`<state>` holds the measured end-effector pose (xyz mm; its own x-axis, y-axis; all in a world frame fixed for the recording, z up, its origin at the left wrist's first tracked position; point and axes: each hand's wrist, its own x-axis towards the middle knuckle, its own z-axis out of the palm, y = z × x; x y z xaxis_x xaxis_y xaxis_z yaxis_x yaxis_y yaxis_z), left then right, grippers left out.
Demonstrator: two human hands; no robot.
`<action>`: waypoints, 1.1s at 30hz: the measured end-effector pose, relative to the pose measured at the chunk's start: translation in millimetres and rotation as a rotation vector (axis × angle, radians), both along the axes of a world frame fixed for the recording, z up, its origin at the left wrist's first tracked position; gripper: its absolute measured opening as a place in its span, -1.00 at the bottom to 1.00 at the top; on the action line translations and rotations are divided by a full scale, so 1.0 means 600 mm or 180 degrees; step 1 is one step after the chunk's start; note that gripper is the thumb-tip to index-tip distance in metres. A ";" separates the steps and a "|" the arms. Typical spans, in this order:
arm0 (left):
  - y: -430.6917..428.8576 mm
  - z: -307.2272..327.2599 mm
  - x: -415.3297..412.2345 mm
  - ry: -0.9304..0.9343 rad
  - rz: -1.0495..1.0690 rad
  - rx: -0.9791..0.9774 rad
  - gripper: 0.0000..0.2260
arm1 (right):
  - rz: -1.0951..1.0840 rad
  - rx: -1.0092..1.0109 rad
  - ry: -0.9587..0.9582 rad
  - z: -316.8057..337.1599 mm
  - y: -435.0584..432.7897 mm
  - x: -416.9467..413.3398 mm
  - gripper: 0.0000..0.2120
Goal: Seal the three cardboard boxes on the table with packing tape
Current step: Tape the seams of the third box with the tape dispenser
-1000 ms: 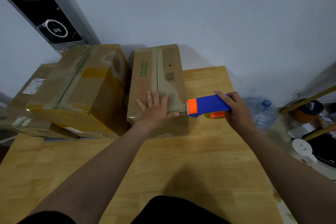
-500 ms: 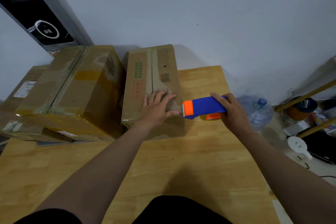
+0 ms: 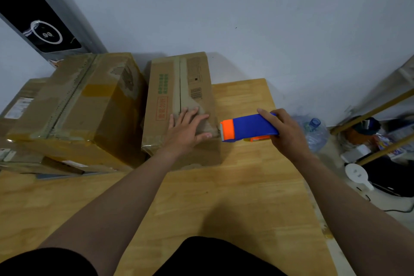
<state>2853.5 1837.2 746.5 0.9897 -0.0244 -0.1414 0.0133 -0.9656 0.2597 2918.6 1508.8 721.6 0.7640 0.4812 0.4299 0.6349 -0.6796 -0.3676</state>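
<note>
**Q:** While the left hand (image 3: 186, 132) lies flat, fingers spread, on the near end of the right-hand box (image 3: 165, 87), what does the right hand (image 3: 289, 134) do?

**A:** It grips the blue-and-orange tape dispenser (image 3: 248, 126), fingers curled over its body. The toothed orange end sits just beside the box's near right corner, above the table (image 3: 235, 197).

**Q:** How much of the sealing appears done?

**A:** A pale strip runs along this box's top seam from the far end to under the left hand, so its top pass is probably at or near the cut. The large middle box (image 3: 74, 105), just beside it, shows a glossy strip down its seam and looks sealed. The low third box (image 3: 20, 105), at far left, is largely hidden by the middle one and cannot be judged.

**Q:** What remains?

**A:** Probably cutting the tape here, pressing its end down, and checking the third box.
</note>
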 end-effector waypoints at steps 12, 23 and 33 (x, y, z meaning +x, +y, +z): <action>-0.009 0.022 -0.001 0.0098 -0.0178 -0.0633 -0.50 | -0.0290 -0.0438 0.0512 0.021 -0.031 0.007 -0.27; -0.050 0.041 0.031 0.1213 -0.0740 -0.0472 -0.42 | -0.0924 -0.1844 0.0657 0.058 0.041 -0.009 -0.41; -0.040 0.044 0.023 0.0831 -0.0160 -0.1255 -0.36 | -0.0704 -0.2086 0.2727 -0.062 0.018 -0.026 -0.42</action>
